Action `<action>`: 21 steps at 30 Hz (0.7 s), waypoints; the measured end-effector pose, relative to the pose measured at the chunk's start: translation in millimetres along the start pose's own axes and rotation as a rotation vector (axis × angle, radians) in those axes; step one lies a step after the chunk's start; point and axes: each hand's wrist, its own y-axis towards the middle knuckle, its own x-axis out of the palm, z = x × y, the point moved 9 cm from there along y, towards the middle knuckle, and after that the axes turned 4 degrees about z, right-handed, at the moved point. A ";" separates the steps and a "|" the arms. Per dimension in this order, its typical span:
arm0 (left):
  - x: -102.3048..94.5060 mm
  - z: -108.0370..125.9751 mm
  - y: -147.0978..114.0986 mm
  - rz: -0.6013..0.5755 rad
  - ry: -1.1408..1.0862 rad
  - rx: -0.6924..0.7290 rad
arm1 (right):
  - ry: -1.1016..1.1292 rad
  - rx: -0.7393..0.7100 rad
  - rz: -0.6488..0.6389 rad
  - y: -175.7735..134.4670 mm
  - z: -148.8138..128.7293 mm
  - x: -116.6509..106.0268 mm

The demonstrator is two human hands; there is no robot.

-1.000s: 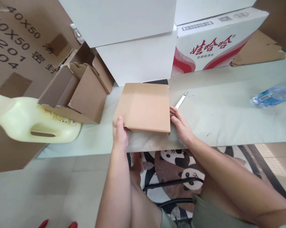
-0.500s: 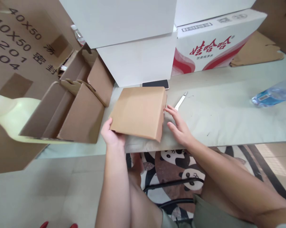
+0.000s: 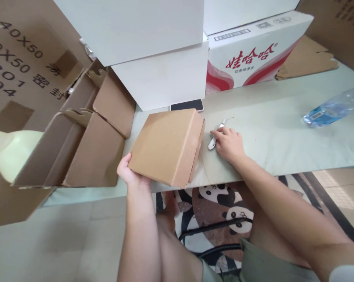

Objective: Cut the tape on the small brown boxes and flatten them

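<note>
My left hand (image 3: 132,172) grips the near left corner of a closed brown cardboard box (image 3: 162,147), thumb on its top face and the other fingers hidden underneath. The box is tilted, its right side face turned toward me. On the cloth to its right, my right hand (image 3: 230,144) has its fingers closed over the middle of a white utility knife (image 3: 212,143). The knife's lower end and its tip show on either side of the fingers.
Open cardboard boxes (image 3: 91,152) stand at left beside a pale yellow-green container (image 3: 15,149). Behind are a phone (image 3: 187,105), white boxes (image 3: 162,78) and a red-and-white carton (image 3: 253,62). A plastic water bottle (image 3: 326,113) lies at right on the cloth-covered table (image 3: 282,145).
My right hand has left the box's right side and closed over the utility knife. My left hand has tilted and turned the box, so more of its right side shows.
</note>
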 end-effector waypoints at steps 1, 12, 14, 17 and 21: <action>-2.0 -0.4 -1.8 0.049 -0.023 -0.019 | -0.052 0.003 0.005 0.1 -0.5 -2.0; -5.4 -3.7 9.3 -0.039 -0.071 0.003 | 0.708 -0.020 0.386 -23.3 -6.2 -61.6; -3.4 -3.9 8.2 -0.036 -0.077 0.005 | 1.025 0.019 0.406 -28.0 -2.4 -63.8; -1.3 -4.0 3.5 0.018 -0.088 -0.008 | 1.385 0.179 0.334 -28.1 4.1 -48.1; -0.4 -3.7 1.9 0.035 -0.094 0.003 | 1.584 0.295 0.210 -25.8 0.4 -28.8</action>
